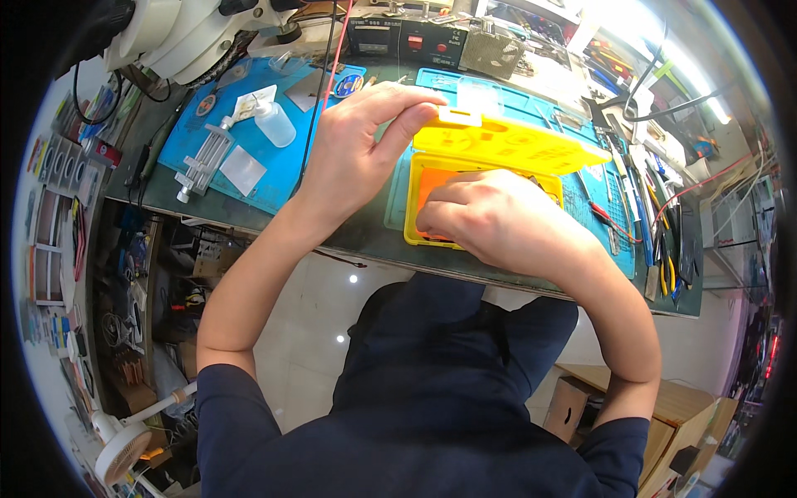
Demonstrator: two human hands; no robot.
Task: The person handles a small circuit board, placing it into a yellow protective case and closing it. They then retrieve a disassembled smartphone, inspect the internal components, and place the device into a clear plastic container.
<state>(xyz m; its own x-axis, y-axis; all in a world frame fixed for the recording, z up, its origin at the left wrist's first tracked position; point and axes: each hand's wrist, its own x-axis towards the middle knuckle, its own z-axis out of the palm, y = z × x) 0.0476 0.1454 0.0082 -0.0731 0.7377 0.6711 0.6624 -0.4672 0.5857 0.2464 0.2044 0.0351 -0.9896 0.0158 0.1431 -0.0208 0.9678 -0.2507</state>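
On the workbench in front of me stands a yellow plastic case (409, 207) with its hinged lid (531, 146) raised. My left hand (361, 137) pinches the lid's left edge near the clasp between thumb and fingers. Over the case's tray reaches my right hand (490, 212), its fingers curled down into the left part. An orange piece (434, 180) lies inside, just beside those fingers. Whatever the right fingertips grip is hidden under the hand, as is much of the case's contents.
Left of the case, a blue mat (184, 137) carries a white squeeze bottle (274, 126) and a metal clamp fixture (204, 159). A microscope (178, 33) overhangs the upper left. Yellow-handled pliers (667, 270) and a red-handled tool (603, 214) lie at right. Behind stands a black bench unit (405, 41).
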